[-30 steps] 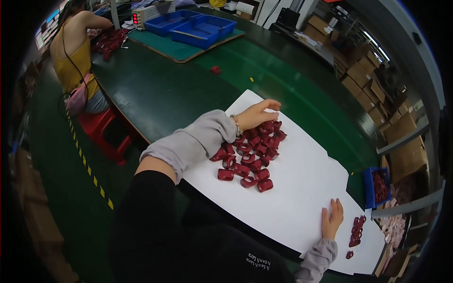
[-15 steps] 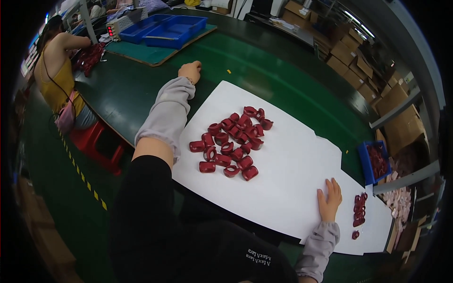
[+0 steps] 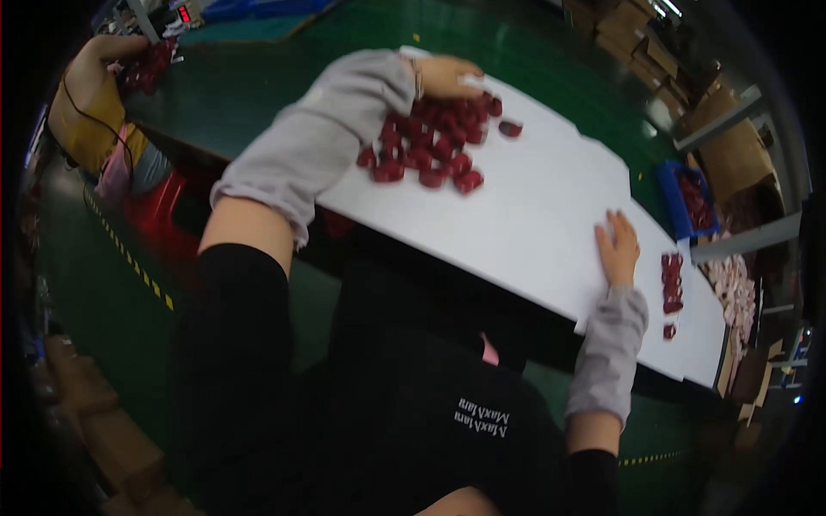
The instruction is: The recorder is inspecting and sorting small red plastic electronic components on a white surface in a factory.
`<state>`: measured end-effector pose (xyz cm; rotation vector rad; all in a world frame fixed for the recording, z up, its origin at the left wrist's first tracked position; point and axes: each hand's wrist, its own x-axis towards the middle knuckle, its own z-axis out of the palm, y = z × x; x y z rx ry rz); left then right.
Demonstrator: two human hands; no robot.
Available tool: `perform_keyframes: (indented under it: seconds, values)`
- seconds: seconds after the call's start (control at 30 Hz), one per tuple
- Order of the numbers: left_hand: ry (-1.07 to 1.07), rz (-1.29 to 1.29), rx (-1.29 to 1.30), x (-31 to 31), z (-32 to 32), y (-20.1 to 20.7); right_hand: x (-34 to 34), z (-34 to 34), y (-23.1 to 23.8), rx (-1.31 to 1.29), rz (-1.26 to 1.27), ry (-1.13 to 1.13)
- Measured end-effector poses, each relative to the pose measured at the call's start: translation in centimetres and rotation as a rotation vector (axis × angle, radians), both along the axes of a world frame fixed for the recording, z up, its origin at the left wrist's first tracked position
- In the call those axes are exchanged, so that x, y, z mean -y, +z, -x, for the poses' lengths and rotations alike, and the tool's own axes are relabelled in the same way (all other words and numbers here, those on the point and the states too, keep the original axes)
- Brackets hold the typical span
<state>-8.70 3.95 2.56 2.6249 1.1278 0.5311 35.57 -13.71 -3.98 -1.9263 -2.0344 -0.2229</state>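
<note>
On my feed the left hand (image 3: 444,77) is blurred at upper centre; I can't tell whether its fingers (image 3: 465,68) grip anything. The red pieces (image 3: 428,148) smear together, partly hidden by the sleeve (image 3: 323,120). Upper left, the frame cuts off the trays (image 3: 275,8) and the co-worker's (image 3: 96,116) head.

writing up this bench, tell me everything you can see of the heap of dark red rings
The heap of dark red rings spreads loosely over the white sheet, its short pieces lying at mixed angles, many touching or overlapping. They may be plastic, but blur hides fine detail. The left hand is at its far edge; whether it touches any piece is unclear. One ring lies apart, right of the heap.
</note>
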Motion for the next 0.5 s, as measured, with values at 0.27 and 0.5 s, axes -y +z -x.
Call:
perform_keyframes:
  seconds: [0.27, 0.5]
  values:
    - [0.043, 0.142, 0.061, 12.3, 1.6, 3.4, -0.2, -3.1, -1.9, -0.015, -0.138, 0.026]
    - [0.221, 0.078, -0.062, 17.3, 7.8, 3.5, 1.0, -1.5, -0.7, 0.015, -0.098, -0.064]
